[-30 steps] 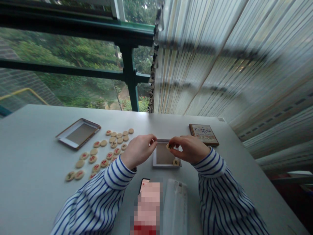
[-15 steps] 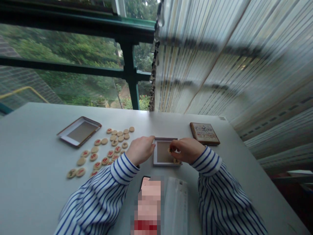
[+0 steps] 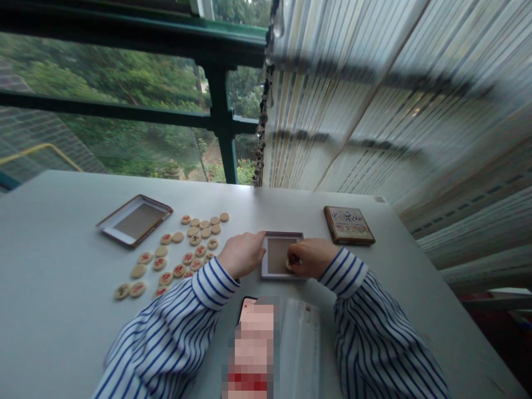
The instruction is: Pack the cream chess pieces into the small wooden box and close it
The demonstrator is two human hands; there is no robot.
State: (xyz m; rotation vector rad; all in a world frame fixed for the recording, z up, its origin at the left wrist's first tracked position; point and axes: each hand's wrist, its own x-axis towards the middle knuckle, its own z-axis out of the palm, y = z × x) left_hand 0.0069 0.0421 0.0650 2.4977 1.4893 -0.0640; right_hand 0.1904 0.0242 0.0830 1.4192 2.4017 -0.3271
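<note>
In the head view my left hand pinches the left wall of a shallow open box with a grey-brown bottom. Over the box's right half, my right hand is closed, its thumb and fingers round a wooden Chinese chess piece low at the box floor. That hand covers the box's right side, hiding whatever lies beneath. Several more round chess pieces with red or black characters, some blank side up, are scattered on the table left of my left hand; my left sleeve hides part of them.
A second open tray, perhaps a lid, lies at the left on the white table. A closed decorated box sits at the right. Near me are a phone, mostly blurred out, and a translucent plastic case. A window and curtain border the far edge.
My right hand has lowered towards the box floor and shifted slightly left with the chess piece. It now covers the piece seen in the box's near right corner. My left hand stays at the wall.
</note>
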